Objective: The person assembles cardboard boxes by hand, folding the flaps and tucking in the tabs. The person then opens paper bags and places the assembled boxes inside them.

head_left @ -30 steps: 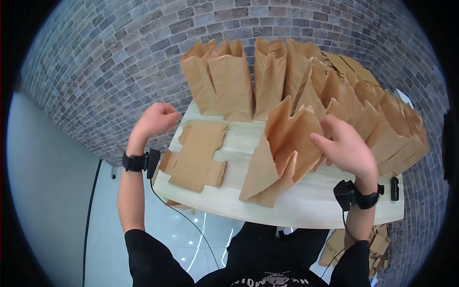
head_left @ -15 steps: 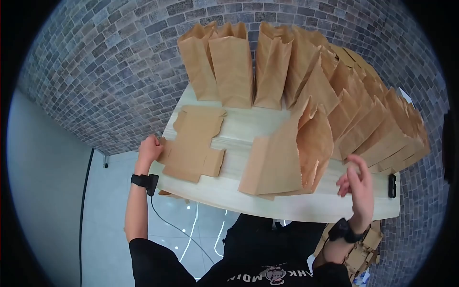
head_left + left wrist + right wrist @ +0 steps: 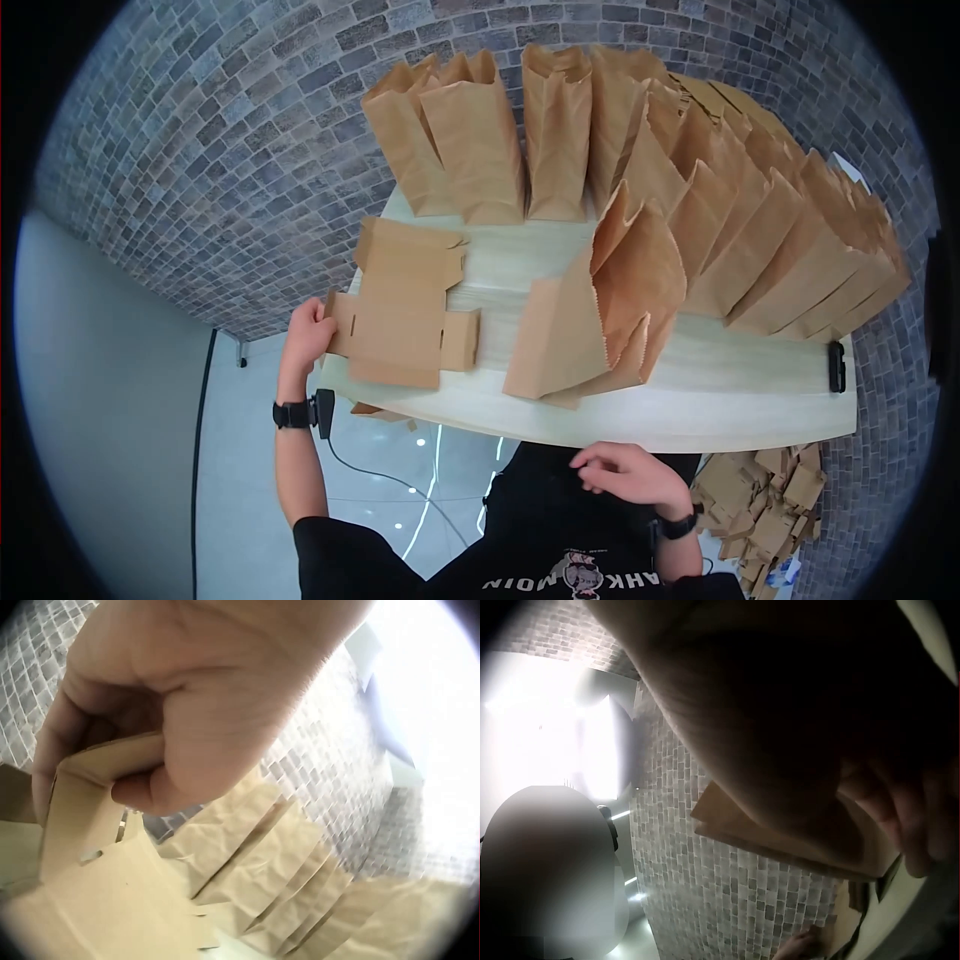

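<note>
My left hand pinches the left end flap of a flat, unfolded cardboard box at the table's left side. In the left wrist view, thumb and fingers of the left hand lie on either side of that cardboard flap, which bends up. My right hand hangs in front of my body by the table's front edge, fingers loosely curled, holding nothing. Nearest it on the table, an opened brown paper bag leans over with its mouth facing up and right.
Several paper bags stand upright along the table's back and right side. A small black object lies near the right edge. Cardboard pieces are heaped on the floor at right. A brick wall rises behind.
My left hand has come down to the cardboard and taken hold of its flap; the cardboard has turned slightly. My right hand has left the leaning bag and moved back toward my body.
</note>
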Demonstrator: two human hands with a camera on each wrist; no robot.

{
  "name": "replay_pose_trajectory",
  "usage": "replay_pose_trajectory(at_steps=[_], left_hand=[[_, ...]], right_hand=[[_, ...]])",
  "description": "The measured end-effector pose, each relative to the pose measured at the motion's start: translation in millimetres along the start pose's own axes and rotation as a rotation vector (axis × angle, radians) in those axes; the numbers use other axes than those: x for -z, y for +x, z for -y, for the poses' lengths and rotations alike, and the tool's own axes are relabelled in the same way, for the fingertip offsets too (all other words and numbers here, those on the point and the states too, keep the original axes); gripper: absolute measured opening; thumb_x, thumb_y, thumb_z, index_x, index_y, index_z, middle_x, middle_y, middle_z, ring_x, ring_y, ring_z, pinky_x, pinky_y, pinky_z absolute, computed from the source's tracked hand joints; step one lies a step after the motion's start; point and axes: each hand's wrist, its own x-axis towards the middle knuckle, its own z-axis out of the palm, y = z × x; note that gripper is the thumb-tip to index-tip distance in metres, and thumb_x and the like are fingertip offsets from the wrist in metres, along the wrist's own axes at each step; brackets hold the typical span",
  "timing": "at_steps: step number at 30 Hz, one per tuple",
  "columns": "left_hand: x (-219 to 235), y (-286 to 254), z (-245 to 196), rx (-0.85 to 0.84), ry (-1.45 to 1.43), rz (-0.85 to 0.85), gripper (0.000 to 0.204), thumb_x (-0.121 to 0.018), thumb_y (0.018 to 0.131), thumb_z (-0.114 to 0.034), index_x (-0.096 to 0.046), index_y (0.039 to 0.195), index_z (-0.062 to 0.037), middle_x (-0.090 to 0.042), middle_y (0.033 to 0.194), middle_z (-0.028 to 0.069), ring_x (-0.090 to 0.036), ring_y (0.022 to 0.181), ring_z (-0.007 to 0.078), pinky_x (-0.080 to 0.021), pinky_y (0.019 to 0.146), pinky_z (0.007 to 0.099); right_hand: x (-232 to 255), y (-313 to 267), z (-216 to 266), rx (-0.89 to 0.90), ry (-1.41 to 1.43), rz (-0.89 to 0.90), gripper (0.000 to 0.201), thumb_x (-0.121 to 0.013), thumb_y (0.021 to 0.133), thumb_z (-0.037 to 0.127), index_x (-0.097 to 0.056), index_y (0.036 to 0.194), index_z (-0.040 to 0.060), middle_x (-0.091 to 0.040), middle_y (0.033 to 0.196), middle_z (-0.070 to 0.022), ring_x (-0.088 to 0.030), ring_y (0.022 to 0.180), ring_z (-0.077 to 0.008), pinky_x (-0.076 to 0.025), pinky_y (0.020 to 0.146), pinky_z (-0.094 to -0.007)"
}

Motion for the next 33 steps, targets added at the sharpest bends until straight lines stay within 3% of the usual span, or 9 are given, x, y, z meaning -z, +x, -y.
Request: replay_pose_trajectory(at_steps=[3,8,12,13,15,19,25,28,33], left_hand=[[6,-39,9,0.060,-0.498,0.018,0.021,-0.059,0.085,-0.003,-0.045,0.072,-0.0116,-0.052,0.071,-0.0051,-0.046,0.066,0.0050,-0.036,0.056,0.0233],[-27,-124,9,0.240,-0.975,-0.020,0.023,-0.060,0.099,-0.014,-0.054,0.078,-0.0077,-0.062,0.078,-0.0005,-0.054,0.063,0.0046,-0.044,0.057,0.0210],[-54,-151,20,0.236,-1.282,-0.008,0.006,-0.062,0.093,-0.001,-0.056,0.093,-0.0024,-0.068,0.087,0.0081,-0.067,0.074,0.0125,-0.056,0.065,0.0260],[-58,-155,18,0.260,-1.313,-0.001,0.019,-0.062,0.091,0.003,-0.055,0.109,0.0012,-0.069,0.095,0.0138,-0.070,0.083,0.0180,-0.059,0.068,0.0291],[-65,-154,14,0.319,-1.330,0.021,0.025,-0.061,0.091,0.004,-0.054,0.115,0.0012,-0.068,0.100,0.0148,-0.070,0.085,0.0192,-0.059,0.069,0.0296],[-75,-154,30,0.449,-1.244,0.218,0.043,-0.054,0.090,0.006,-0.048,0.132,-0.0007,-0.065,0.113,0.0151,-0.069,0.094,0.0209,-0.059,0.078,0.0310],[-83,-161,4,0.266,-1.105,0.068,0.052,-0.042,0.087,0.009,-0.042,0.139,-0.0005,-0.054,0.132,0.0128,-0.058,0.116,0.0206,-0.053,0.092,0.0331],[-77,-170,-17,0.218,-1.151,-0.053,0.058,-0.039,0.088,0.009,-0.036,0.145,-0.0013,-0.049,0.138,0.0134,-0.054,0.123,0.0209,-0.050,0.097,0.0340],[-79,-179,-35,0.145,-1.137,-0.103,0.061,-0.035,0.089,0.008,-0.031,0.149,-0.0013,-0.047,0.141,0.0140,-0.048,0.130,0.0224,-0.041,0.106,0.0364]], right_hand=[[-16,54,0,0.022,0.185,0.217,0.036,-0.055,0.101,0.027,-0.057,0.120,-0.0032,-0.067,0.090,-0.0078,-0.065,0.085,-0.0124,-0.052,0.073,-0.0257],[-76,112,-21,-0.116,0.281,0.120,0.044,-0.047,0.104,0.034,-0.049,0.131,-0.0011,-0.065,0.110,-0.0130,-0.064,0.101,-0.0191,-0.054,0.085,-0.0328],[-85,116,-24,-0.171,0.465,0.018,0.044,-0.048,0.104,0.031,-0.045,0.133,-0.0019,-0.064,0.114,-0.0175,-0.064,0.106,-0.0232,-0.055,0.087,-0.0345],[-85,114,-24,-0.178,0.458,0.016,0.044,-0.048,0.104,0.031,-0.045,0.133,-0.0019,-0.064,0.114,-0.0175,-0.064,0.106,-0.0232,-0.055,0.087,-0.0345],[-82,109,-21,-0.046,0.303,-0.064,0.040,-0.050,0.103,0.026,-0.045,0.132,-0.0007,-0.064,0.111,-0.0173,-0.066,0.100,-0.0233,-0.056,0.081,-0.0331],[-71,113,-5,-0.124,0.297,-0.223,0.033,-0.054,0.101,0.021,-0.050,0.126,-0.0004,-0.065,0.106,-0.0133,-0.068,0.088,-0.0197,-0.056,0.073,-0.0305],[-71,124,-20,0.231,-0.213,-0.380,0.020,-0.058,0.099,0.019,-0.059,0.102,-0.0014,-0.063,0.102,-0.0073,-0.064,0.076,-0.0132,-0.054,0.065,-0.0271],[-71,119,-25,0.184,-0.068,-0.325,0.019,-0.058,0.099,0.018,-0.060,0.096,-0.0011,-0.063,0.109,-0.0093,-0.064,0.084,-0.0145,-0.054,0.070,-0.0281],[-66,106,16,0.256,0.519,-0.077,0.030,-0.055,0.101,0.020,-0.048,0.122,-0.0008,-0.059,0.123,-0.0135,-0.059,0.113,-0.0241,-0.048,0.095,-0.0373]])
